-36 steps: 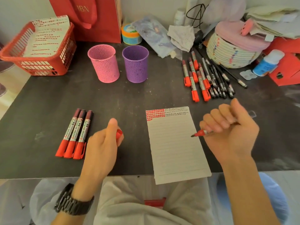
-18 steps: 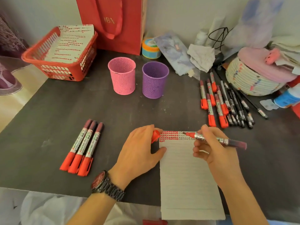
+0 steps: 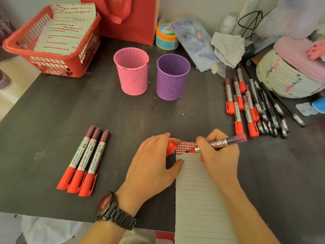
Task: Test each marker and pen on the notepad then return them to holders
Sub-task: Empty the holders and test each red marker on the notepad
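My right hand grips an uncapped red marker, its tip touching the red marks at the top of the lined notepad. My left hand holds the marker's red cap between its fingers while its thumb rests on the notepad's left edge. Three capped red markers lie side by side at the left. A group of red markers and several black pens lies at the right. A pink holder and a purple holder stand upright behind, with nothing showing above their rims.
A red basket with marked sheets sits at the back left, a red paper bag behind the holders. A woven basket, crumpled tissue and a round tin crowd the back right. The dark table's front edge runs near my wrists.
Both hands moved from the near edge up to the top of the notepad. The marker tip came down onto the paper, and my left hand settled on the pad's left edge with the cap.
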The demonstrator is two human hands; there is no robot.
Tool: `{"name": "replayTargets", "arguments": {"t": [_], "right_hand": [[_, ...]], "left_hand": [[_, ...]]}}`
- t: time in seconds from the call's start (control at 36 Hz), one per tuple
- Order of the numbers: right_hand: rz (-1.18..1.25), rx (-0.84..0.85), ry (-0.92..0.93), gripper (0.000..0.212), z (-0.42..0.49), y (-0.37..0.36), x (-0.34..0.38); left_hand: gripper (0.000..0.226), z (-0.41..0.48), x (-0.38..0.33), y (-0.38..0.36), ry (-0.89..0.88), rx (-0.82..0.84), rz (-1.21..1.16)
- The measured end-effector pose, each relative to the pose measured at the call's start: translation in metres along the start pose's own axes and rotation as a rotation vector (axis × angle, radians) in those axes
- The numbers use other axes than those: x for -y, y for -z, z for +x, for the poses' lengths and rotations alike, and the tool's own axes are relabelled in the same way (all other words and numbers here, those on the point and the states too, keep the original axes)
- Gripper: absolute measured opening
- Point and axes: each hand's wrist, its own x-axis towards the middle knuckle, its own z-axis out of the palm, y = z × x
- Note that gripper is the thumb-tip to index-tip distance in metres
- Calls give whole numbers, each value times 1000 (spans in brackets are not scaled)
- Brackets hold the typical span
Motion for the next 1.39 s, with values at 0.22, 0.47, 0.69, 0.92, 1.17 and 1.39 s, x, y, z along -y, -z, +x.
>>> {"name": "replayTargets", "arguments": {"t": [0.22, 0.47, 0.69, 0.92, 1.17, 1.39], "right_hand": [[-84, 15, 7, 30, -1, -3, 4], [-142, 24, 35, 30, 0, -4, 5], [-170, 21, 43, 30, 0, -5, 5], [-179, 18, 28, 29, 1, -4, 4], [-192, 22, 33, 28, 1, -4, 3], [-182, 21, 35, 28, 1, -4, 3]], "left_hand": [[50, -1, -3, 2, 22, -1, -23], [51, 1, -3, 2, 42, 3, -15], [51, 1, -2, 3, 35, 5, -9], [49, 0, -1, 4, 17, -1, -27], [50, 0, 0, 2, 16, -3, -27], [53, 0, 1, 1, 21, 1, -28]]}}
